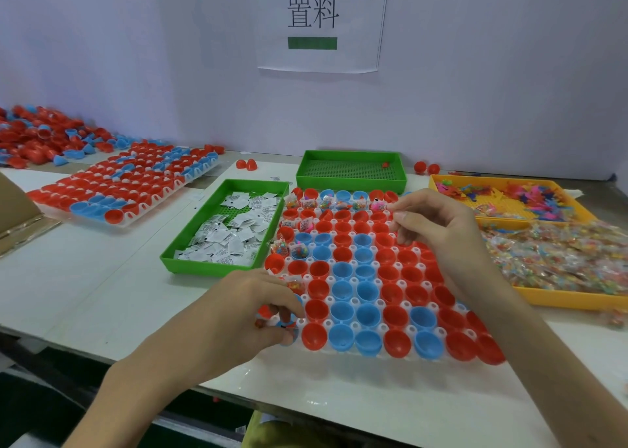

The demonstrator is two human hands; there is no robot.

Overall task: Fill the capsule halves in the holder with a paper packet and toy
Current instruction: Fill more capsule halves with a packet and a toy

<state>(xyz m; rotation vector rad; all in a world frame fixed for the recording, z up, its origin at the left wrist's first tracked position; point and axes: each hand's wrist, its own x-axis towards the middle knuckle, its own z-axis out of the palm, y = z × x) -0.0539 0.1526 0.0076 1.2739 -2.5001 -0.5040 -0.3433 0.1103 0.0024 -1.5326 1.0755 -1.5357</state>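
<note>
Workbench (102,277) viewed from head height, described from left to right. At the far left, a heap of loose capsule shells (44,135), red and blue, is piled against the wall. Beside it, a second rack (125,189) is loaded with the same shells.

Next, a green tray (204,269) is seen holding small white paper packets (234,233); it is set just beside the left edge of the holder. The left hand (244,308) is placed at the holder's near left corner, its fingers curled round small red and blue pieces (272,318) (what they are cannot be told).

In the centre, the white holder (354,301) is filled with red and blue capsule halves (341,313), mouths turned up. In the far row, and in a few halves along the left side, bagged toys (326,204) are seen. Behind the holder, a rear green tray (350,182) is set near the wall, where a paper sign (319,23) is fixed.

The right hand (438,226) is held over the holder's far right part, fingers curled, thumb and forefinger drawn close together. Whether anything is pinched between them cannot be told.

At the right, a yellow tray (577,303) is heaped with toys in clear bags (557,257).
</note>
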